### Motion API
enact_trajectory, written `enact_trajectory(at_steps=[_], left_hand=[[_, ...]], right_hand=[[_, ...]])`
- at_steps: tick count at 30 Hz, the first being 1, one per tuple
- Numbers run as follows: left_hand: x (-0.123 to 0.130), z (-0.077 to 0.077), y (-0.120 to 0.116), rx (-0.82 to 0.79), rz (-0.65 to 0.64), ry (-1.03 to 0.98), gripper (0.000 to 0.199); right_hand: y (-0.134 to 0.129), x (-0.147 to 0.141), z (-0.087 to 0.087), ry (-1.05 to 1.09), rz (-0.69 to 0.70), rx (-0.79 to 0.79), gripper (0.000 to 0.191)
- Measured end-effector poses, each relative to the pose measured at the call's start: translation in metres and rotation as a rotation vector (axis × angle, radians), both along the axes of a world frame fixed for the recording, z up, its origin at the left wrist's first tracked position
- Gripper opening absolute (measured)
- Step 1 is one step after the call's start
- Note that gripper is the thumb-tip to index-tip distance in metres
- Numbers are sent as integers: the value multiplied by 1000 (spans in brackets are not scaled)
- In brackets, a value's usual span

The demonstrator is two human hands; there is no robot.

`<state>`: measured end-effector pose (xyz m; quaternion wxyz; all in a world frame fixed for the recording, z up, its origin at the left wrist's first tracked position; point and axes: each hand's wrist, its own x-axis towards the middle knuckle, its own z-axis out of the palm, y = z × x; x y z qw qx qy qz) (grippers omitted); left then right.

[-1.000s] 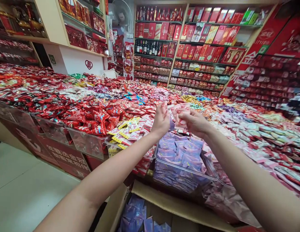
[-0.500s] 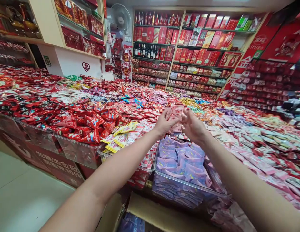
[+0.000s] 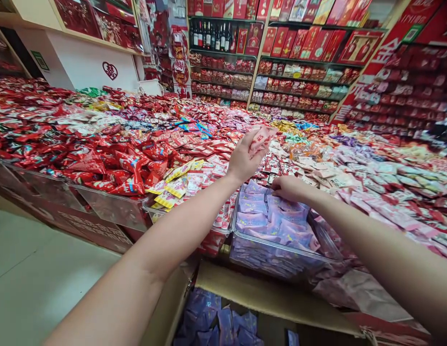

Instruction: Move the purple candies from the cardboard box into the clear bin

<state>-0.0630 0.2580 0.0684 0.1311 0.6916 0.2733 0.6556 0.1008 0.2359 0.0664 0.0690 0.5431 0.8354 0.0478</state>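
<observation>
My left hand [image 3: 244, 157] is raised over the candy display, its fingers closed around pink packets [image 3: 262, 138] with red print. To its right and lower, my right hand [image 3: 289, 187] reaches down at the back edge of a clear bin of purple packets [image 3: 253, 206]. Its fingers are bent and pressed together, and their tips are hidden among the packets, so what they hold cannot be made out. The purple packets stand in rows and fill the bin.
Below the bin, an open cardboard box [image 3: 274, 293] holds more purple packets [image 3: 204, 310]. Red twisted packets [image 3: 130, 163] and yellow ones [image 3: 176, 186] lie in bins to the left. Pink packets [image 3: 385, 206] spread rightward. Shelves with bottles [image 3: 212, 36] stand behind.
My hands were together at the pink packets; now my right hand has left them and moved down to the purple bin. My left hand keeps the packets. The view has tilted down, showing more of the box.
</observation>
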Motion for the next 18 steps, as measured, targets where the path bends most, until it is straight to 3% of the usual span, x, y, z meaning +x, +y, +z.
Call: enact_trajectory(at_steps=[6,9,18], left_hand=[[-3,5,-8,32,55,1,45],[-4,6,-10,41,77,19,45],[-3,6,-11,59,128,81,45]], right_hand=[[-10,-22,9,10,44,67,19],[-12,-35,5,59,89,79,22],[-14,-45,-4,250,46,88,20]])
